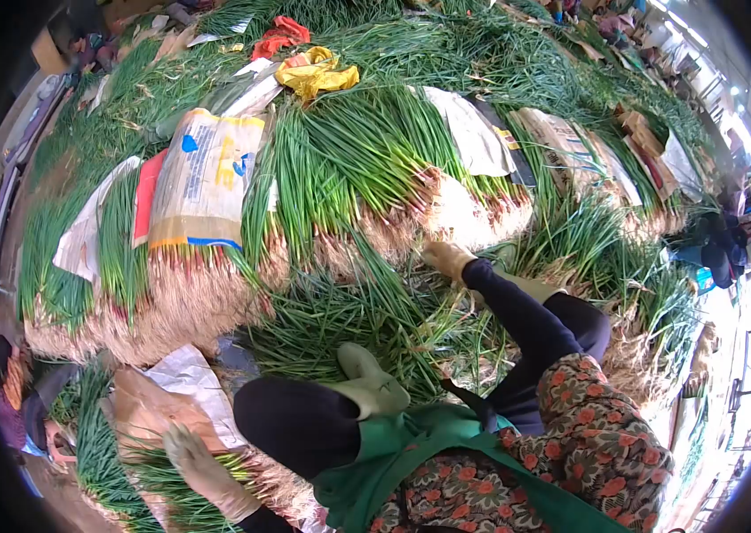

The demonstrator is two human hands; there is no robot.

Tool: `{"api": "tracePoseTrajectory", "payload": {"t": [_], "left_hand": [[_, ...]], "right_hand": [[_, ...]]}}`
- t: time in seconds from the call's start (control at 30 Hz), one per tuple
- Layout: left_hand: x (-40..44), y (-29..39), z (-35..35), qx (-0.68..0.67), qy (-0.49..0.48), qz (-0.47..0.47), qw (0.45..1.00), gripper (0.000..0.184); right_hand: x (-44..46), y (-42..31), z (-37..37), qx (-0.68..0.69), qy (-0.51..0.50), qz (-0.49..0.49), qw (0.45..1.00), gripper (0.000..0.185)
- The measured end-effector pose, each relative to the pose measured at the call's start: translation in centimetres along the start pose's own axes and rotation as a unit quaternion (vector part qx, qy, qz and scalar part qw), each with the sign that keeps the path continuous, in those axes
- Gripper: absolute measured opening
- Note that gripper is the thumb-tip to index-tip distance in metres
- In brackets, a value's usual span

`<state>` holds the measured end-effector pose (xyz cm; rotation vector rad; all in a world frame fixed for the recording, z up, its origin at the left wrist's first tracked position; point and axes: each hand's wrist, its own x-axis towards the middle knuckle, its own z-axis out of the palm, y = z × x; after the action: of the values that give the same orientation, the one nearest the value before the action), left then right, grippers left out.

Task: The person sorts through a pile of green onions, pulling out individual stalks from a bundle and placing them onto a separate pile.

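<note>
My right hand [448, 259], in a pale glove, is out in front beside the white roots [460, 213] of a thick row of spring onions [362, 147]. Its fingers look closed; whatever they hold, if anything, I cannot make out. My left hand [202, 475], gloved too, is low on the left with its fingers stretched out. It lies over a bundle of spring onions [162, 484], near a brown paper sheet [158, 409]. Loose green onions [366, 324] cover the ground between the row and my boots [371, 386].
A printed sack [206, 182] and a white sheet [468, 133] lie across the row. Yellow [317, 73] and red plastic bags [281, 37] rest behind it. More onions spread toward the back. Another person [731, 240] is at the right edge.
</note>
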<state>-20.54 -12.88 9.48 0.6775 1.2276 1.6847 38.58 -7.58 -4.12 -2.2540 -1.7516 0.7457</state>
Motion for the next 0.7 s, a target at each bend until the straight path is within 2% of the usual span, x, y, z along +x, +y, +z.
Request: {"api": "tracePoseTrajectory", "payload": {"t": [0.1,0.17,0.23,0.33,0.4,0.47,0.5,0.57,0.6,0.63,0.67,0.7], "left_hand": [[-0.3,4.6,14.1,-0.020,-0.104,0.044,0.993,0.044],[0.2,1.9,20.2,-0.004,-0.222,0.064,0.973,0.038],[0.3,-2.2,27.0,-0.096,-0.332,-0.132,0.929,0.032],[0.0,-9.9,31.7,-0.029,-0.298,-0.268,0.916,0.030],[0.6,-15.8,31.5,0.006,-0.300,-0.326,0.896,0.032],[0.1,-19.9,30.9,0.067,-0.327,-0.334,0.882,0.036],[0.1,-22.3,30.3,0.062,-0.324,-0.369,0.869,0.038],[-0.6,-24.6,30.4,0.067,-0.292,-0.448,0.843,0.036],[-0.4,-25.4,30.1,0.099,-0.319,-0.458,0.824,0.034],[-0.3,-25.8,29.8,0.131,-0.347,-0.467,0.803,0.032],[-0.3,-25.9,29.7,0.166,-0.337,-0.489,0.787,0.029],[-0.3,-25.9,29.8,0.132,-0.327,-0.489,0.798,0.029]], "right_hand": [[5.1,-1.7,1.0,0.009,0.064,0.004,0.998,0.034],[8.9,-1.5,2.8,-0.047,0.042,0.049,0.997,0.035],[13.2,-0.6,6.2,-0.105,0.015,0.093,0.990,0.041],[17.3,0.4,10.3,-0.193,-0.030,0.159,0.968,0.056],[12.7,-3.0,5.1,-0.216,0.004,0.055,0.975,0.035],[8.7,-4.6,3.6,-0.117,0.047,-0.015,0.992,0.034],[6.6,-5.5,2.8,-0.069,0.063,-0.053,0.994,0.037],[2.4,-7.5,4.1,0.018,-0.005,-0.112,0.994,0.030],[0.4,-8.1,4.5,0.090,-0.030,-0.177,0.980,0.033],[-0.1,-8.2,4.6,0.053,-0.152,-0.196,0.967,0.032],[0.2,-6.8,5.8,0.237,-0.177,-0.196,0.935,0.031],[1.4,-5.8,5.3,0.397,-0.211,-0.143,0.882,0.028]]}}
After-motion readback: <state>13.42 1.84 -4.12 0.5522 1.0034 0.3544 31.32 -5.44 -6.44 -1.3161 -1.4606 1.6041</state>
